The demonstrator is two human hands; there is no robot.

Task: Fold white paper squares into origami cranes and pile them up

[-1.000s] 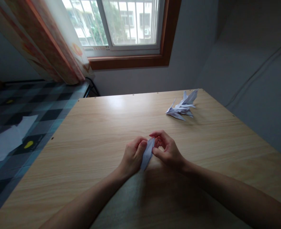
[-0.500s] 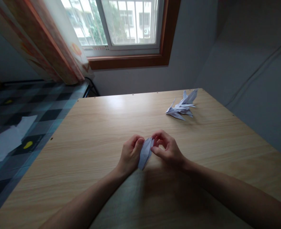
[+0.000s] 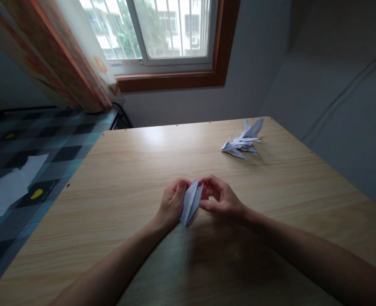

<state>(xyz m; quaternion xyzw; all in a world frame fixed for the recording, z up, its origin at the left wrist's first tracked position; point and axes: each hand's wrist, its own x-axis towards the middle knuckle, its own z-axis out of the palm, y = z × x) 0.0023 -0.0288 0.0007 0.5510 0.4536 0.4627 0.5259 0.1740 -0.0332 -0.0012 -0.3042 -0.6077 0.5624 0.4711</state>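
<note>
A narrow piece of folded white paper [image 3: 190,203] is held up above the wooden table [image 3: 127,170], its layers slightly parted along the right side. My left hand [image 3: 172,200] is closed on its left edge, thumb lying over the front. My right hand [image 3: 220,197] has its fingers curled and closed at the paper's right edge; the exact contact of the fingertips is partly hidden behind the paper. Farther back on the right lie several folded white paper cranes [image 3: 242,142], overlapping one another.
To the left, white paper sheets [image 3: 11,187] lie on a checked cloth [image 3: 68,154] beside the table. Behind the table are a window [image 3: 175,34] with a brown frame and an orange curtain [image 3: 57,51]. A grey wall [image 3: 340,106] stands on the right.
The folded paper has turned and moved a little to the left, and its layers now show spread apart. Both hands shifted slightly left with it. The paper cranes have stayed put.
</note>
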